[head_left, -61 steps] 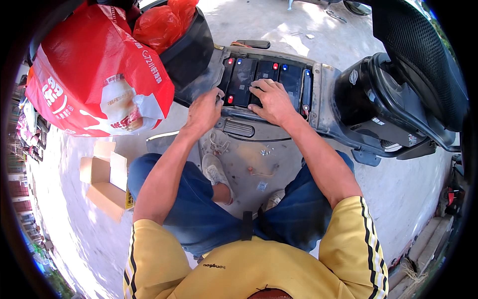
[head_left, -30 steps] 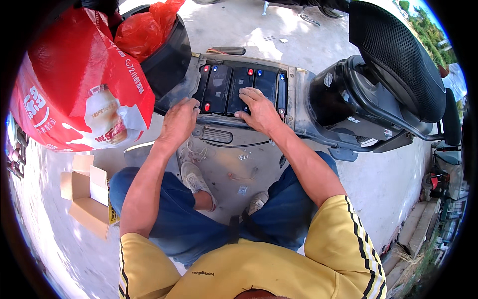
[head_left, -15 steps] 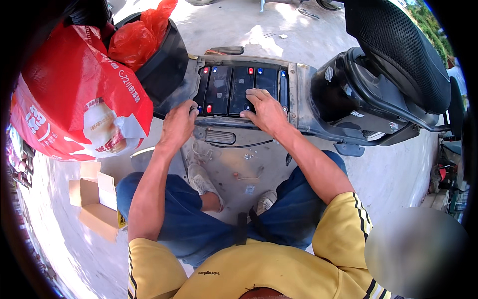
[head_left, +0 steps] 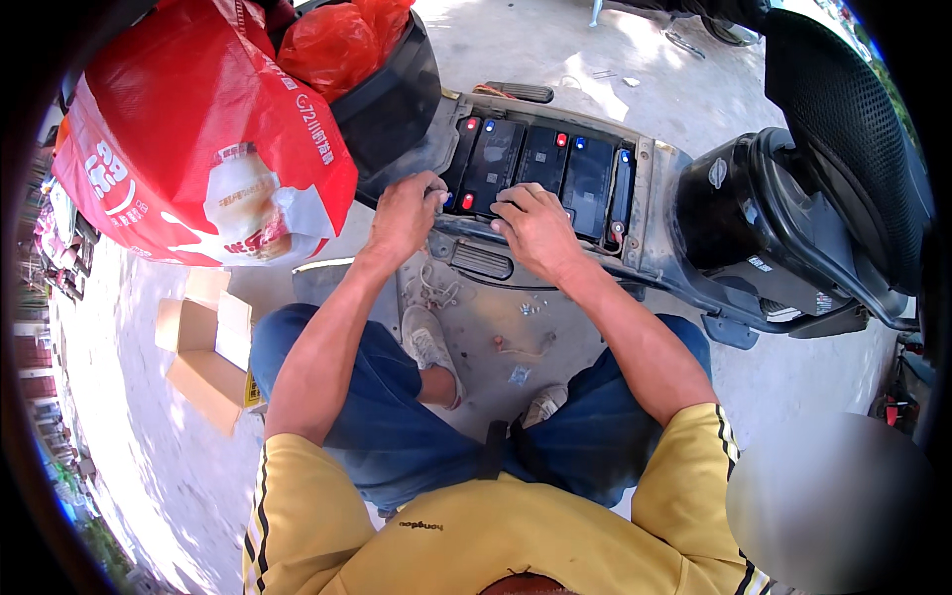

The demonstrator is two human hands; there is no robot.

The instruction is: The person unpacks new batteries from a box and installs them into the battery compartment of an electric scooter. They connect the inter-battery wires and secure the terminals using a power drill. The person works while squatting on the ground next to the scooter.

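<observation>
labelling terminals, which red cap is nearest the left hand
The near-left red cap in the battery compartment, right of the left hand; other red caps sit farther away.

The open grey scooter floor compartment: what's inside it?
Black rectangular batteries with red and blue caps. The bare right hand covers part of them; whatever lies underneath is hidden.

Scooter footwell (head_left: 647, 193) is holding blk batteries (head_left: 540, 159); concrete grnd (head_left: 769, 397) is carrying an open cardbd box (head_left: 203, 375), scattered sm. bits (head_left: 530, 309) & a sm. packet (head_left: 519, 374).
</observation>
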